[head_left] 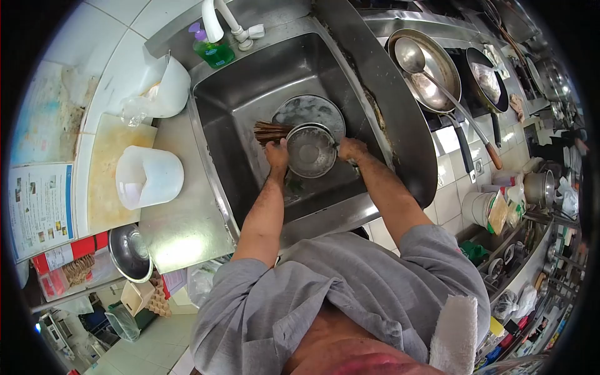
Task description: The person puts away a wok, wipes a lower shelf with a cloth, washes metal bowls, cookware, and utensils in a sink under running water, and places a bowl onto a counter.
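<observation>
Both my hands are inside the sink, at a round metal pan (pixel 312 154). My left hand (pixel 276 156) is closed at the pan's left rim, with the thumb side against it. Right by those fingers lies a bamboo brush (pixel 270 131), a bundle of thin brown sticks; whether the fingers also touch it is hard to tell. On the opposite side, my right hand (pixel 353 150) is closed around the pan's edge, near a dark fitting that it partly covers. Behind the pan rests a larger round metal dish (pixel 310 111), wet-looking and partly hidden.
A white faucet (pixel 212 22) and a green soap bottle (pixel 214 50) stand at the sink's back edge. To the left are a white tub (pixel 150 177) and a white pitcher (pixel 170 87). A wok (pixel 431 75) with a ladle (pixel 410 55) sits on the stove at right.
</observation>
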Tool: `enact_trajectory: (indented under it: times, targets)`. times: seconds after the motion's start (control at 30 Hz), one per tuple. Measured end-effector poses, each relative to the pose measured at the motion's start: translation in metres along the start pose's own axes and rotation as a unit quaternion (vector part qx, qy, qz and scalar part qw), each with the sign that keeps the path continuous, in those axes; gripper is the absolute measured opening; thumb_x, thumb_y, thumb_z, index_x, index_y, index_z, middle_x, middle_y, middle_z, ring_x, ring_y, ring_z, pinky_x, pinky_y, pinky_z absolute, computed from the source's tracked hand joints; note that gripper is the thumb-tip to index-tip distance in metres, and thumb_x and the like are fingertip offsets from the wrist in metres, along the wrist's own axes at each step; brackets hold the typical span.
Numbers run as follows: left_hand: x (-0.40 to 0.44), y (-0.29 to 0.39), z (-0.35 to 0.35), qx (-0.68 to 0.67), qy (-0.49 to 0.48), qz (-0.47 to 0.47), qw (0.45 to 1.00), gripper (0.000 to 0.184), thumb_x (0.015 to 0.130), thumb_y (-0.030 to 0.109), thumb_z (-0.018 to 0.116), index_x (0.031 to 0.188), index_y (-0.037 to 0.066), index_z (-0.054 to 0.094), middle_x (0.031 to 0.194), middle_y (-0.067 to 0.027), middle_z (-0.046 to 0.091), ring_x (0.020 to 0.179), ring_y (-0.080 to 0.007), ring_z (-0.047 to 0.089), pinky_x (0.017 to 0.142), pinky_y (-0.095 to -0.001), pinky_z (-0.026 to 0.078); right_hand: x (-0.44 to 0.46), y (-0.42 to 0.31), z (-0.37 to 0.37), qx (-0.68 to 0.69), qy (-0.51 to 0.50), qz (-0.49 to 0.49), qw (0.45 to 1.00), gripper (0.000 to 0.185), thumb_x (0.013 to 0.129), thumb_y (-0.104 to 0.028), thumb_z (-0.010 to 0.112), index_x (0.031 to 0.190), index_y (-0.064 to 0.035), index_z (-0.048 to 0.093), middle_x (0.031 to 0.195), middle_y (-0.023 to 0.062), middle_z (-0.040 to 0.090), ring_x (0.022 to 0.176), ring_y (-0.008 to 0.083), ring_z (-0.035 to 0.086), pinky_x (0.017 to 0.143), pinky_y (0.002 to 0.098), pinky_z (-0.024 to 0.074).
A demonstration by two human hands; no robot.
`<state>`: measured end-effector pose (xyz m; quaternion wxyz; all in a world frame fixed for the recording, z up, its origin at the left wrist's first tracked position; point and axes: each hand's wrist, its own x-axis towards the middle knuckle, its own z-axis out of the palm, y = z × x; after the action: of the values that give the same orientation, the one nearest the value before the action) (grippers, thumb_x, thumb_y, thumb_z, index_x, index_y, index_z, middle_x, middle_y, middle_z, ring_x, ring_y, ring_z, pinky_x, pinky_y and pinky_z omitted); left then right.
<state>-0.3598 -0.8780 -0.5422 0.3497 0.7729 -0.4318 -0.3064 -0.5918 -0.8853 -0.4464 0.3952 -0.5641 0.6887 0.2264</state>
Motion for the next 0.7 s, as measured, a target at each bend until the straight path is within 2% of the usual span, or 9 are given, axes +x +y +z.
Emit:
enact_trajectory:
  times: [0.07, 0.2, 0.3, 0.4, 0.47, 0.5, 0.6, 0.67, 0.7]
  targets:
    - [0.003, 0.0, 0.001, 0.046, -0.111, 0.046, 0.992, 0.048, 0.075, 0.024, 0.064, 0.111, -0.002, 0.046, 0.11, -0.024, 0.052, 0.102, -0.0381, 0.051, 0.086, -0.044, 0.041, 0.022, 0.012, 0.01, 0.031, 0.023, 0.002, 0.999, 0.045, 0.062, -0.016, 0.073, 0.103, -0.0004, 0.061, 0.102, 0.0178, 0.062, 0.095, 0.0309, 0.06, 0.08, 0.0405, 0.0484]
    - [-0.014, -0.014, -0.015, 0.155, -0.203, 0.034, 0.966, 0.042, 0.074, 0.015, 0.061, 0.11, -0.001, 0.047, 0.106, -0.0245, 0.055, 0.1, -0.0367, 0.054, 0.085, -0.0433, 0.042, 0.045, 0.023, 0.032, 0.096, -0.014, 0.0, 0.995, 0.033, 0.061, -0.019, 0.076, 0.085, 0.0017, 0.066, 0.09, 0.0195, 0.064, 0.085, 0.0308, 0.063, 0.072, 0.0391, 0.0508]
    - [-0.01, -0.018, -0.041, 0.218, -0.175, -0.001, 0.96, 0.036, 0.074, 0.006, 0.056, 0.108, -0.001, 0.047, 0.102, -0.0252, 0.057, 0.099, -0.0383, 0.055, 0.084, -0.0445, 0.043, 0.044, 0.032, 0.022, 0.076, -0.011, 0.008, 0.997, 0.031, 0.063, -0.018, 0.074, 0.086, 0.001, 0.066, 0.091, 0.0196, 0.064, 0.086, 0.0311, 0.062, 0.072, 0.0397, 0.0507]
    - [-0.004, -0.005, -0.084, 0.079, -0.128, 0.036, 0.988, 0.031, 0.076, 0.003, 0.051, 0.107, 0.003, 0.048, 0.1, -0.0248, 0.058, 0.098, -0.0403, 0.055, 0.081, -0.0466, 0.043, -0.004, 0.014, -0.002, 0.03, 0.034, -0.009, 0.999, 0.033, 0.067, -0.014, 0.069, 0.097, 0.0004, 0.062, 0.099, 0.0199, 0.062, 0.091, 0.0326, 0.061, 0.076, 0.0414, 0.0499]
    - [0.001, 0.019, -0.103, 0.233, -0.101, -0.012, 0.967, 0.029, 0.078, 0.005, 0.05, 0.107, 0.006, 0.048, 0.099, -0.0232, 0.059, 0.095, -0.0398, 0.056, 0.08, -0.0478, 0.043, -0.029, 0.005, -0.017, -0.007, 0.09, -0.008, 0.996, 0.038, 0.074, -0.011, 0.061, 0.11, -0.0017, 0.054, 0.103, 0.022, 0.059, 0.095, 0.0353, 0.059, 0.078, 0.0445, 0.0493]
    - [0.003, 0.024, -0.106, 0.231, -0.096, -0.013, 0.968, 0.029, 0.078, 0.005, 0.05, 0.107, 0.006, 0.048, 0.099, -0.0232, 0.059, 0.095, -0.0398, 0.056, 0.08, -0.0478, 0.043, -0.037, 0.002, -0.021, -0.01, 0.093, -0.012, 0.996, 0.038, 0.074, -0.011, 0.061, 0.11, -0.0017, 0.054, 0.103, 0.022, 0.059, 0.095, 0.0353, 0.059, 0.078, 0.0445, 0.0493]
    - [0.003, 0.03, -0.107, 0.3, -0.135, 0.042, 0.943, 0.028, 0.08, 0.011, 0.051, 0.108, 0.008, 0.049, 0.098, -0.0221, 0.059, 0.094, -0.0384, 0.056, 0.08, -0.0468, 0.044, -0.059, -0.003, -0.021, -0.002, 0.18, -0.013, 0.984, 0.037, 0.075, -0.011, 0.056, 0.111, -0.0042, 0.05, 0.111, 0.0216, 0.056, 0.105, 0.0341, 0.054, 0.085, 0.046, 0.0446]
    - [-0.001, 0.027, -0.098, 0.303, -0.013, 0.211, 0.929, 0.029, 0.08, 0.017, 0.055, 0.107, 0.007, 0.05, 0.095, -0.0196, 0.06, 0.09, -0.0377, 0.056, 0.078, -0.0458, 0.045, -0.066, -0.004, -0.023, 0.013, 0.238, -0.032, 0.971, 0.033, 0.076, -0.01, 0.054, 0.108, -0.0043, 0.05, 0.107, 0.0221, 0.057, 0.103, 0.0339, 0.055, 0.085, 0.0453, 0.0454]
    - [-0.008, 0.039, -0.096, 0.3, -0.011, 0.212, 0.93, 0.029, 0.08, 0.017, 0.055, 0.107, 0.007, 0.05, 0.095, -0.0196, 0.06, 0.09, -0.0377, 0.056, 0.078, -0.0458, 0.045, -0.071, -0.005, -0.026, 0.011, 0.242, -0.031, 0.97, 0.033, 0.076, -0.01, 0.054, 0.108, -0.0043, 0.05, 0.107, 0.0221, 0.057, 0.103, 0.0339, 0.055, 0.085, 0.0453, 0.0454]
